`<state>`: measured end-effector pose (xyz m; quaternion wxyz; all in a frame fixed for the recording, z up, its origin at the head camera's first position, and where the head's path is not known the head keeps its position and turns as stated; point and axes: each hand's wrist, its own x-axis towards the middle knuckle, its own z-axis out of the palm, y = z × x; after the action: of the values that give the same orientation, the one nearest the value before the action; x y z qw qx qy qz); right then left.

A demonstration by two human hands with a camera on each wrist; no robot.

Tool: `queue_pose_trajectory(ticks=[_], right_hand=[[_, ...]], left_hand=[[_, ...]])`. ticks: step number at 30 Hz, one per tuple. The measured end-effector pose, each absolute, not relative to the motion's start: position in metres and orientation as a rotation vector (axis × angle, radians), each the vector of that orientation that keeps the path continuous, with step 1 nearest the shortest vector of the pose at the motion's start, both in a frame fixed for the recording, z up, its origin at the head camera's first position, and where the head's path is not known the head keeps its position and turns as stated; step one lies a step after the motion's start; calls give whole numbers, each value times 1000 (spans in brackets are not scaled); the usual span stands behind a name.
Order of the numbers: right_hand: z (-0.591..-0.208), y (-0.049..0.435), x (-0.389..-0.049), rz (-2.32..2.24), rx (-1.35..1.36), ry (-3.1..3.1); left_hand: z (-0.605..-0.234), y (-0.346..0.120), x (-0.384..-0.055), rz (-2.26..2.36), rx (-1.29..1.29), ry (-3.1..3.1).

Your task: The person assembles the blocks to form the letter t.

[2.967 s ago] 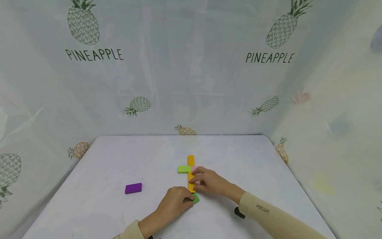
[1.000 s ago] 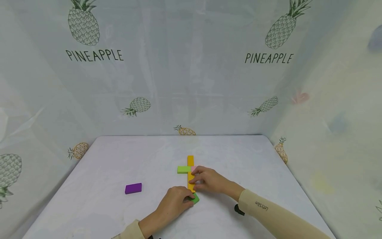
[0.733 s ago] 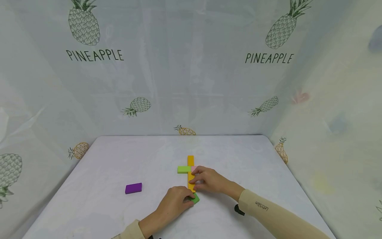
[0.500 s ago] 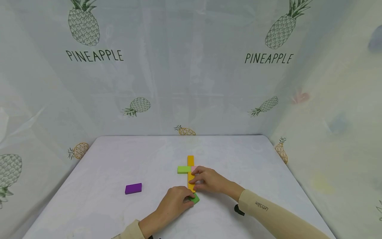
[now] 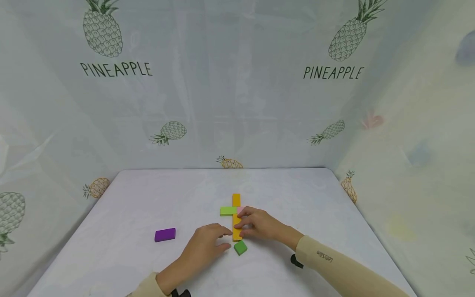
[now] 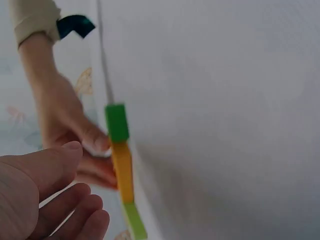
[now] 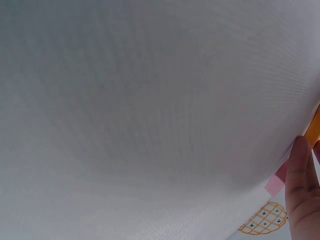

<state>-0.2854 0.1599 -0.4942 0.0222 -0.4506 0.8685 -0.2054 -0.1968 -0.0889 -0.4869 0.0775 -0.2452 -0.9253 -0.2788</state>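
In the head view my left hand (image 5: 202,245) hovers left of a small green block (image 5: 240,247), thumb and fingers spread, holding nothing. That block lies turned askew on the table just below the near orange block (image 5: 236,236). My right hand (image 5: 263,225) holds the near orange block, a middle fingertip over its left edge and the thumb by its right side. The index fingertip lies near a pink block (image 5: 239,209), which the hand partly covers. A light green block (image 5: 228,211) adjoins the pink one, and another orange block (image 5: 236,199) stands beyond, forming a cross.
A purple block (image 5: 165,235) lies apart on the left of the white table (image 5: 297,185). Pineapple-printed sheeting (image 5: 237,82) hangs behind the table and along both sides. Dark straps (image 5: 297,261) show at the wrists.
My left hand has let go of the green block and drawn back to the left, fingers opening. The green block is now in full sight. The right hand stays where it was.
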Motion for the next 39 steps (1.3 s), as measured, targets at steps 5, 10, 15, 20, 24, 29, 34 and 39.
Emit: queue_pose_trajectory(ticks=[5,10,15,20,24,29,34,39], right_hand=[[-495,160,-285,-634,-1383,2690],[-495,160,-286,-632,-1390,2688],[-495,160,-286,-621,-1402,2684],[-493,160,-285,-638,-1365,2675],[-493,160,-285,-650,-1361,2668],[-495,160,-285,-663,-1364,2664],[-495,161,-286,-664,-1373,2661],[-495,160,-285,-667,-1352,2667]], left_hand=[[-467,-126,-198,-777,-532,-2783],[-465,-180,-200,-731,-425,-2748],[-472,-236,-201,-684,-422,-2728],[-480,-273,-201,-720,-394,-2786],[-486,-286,-203,-743,-414,-2820],[-493,-292,-206,-722,-481,-2836],[-499,-294,-207,-709,-579,-2796],[-507,-295,-209,-642,-631,-2733]])
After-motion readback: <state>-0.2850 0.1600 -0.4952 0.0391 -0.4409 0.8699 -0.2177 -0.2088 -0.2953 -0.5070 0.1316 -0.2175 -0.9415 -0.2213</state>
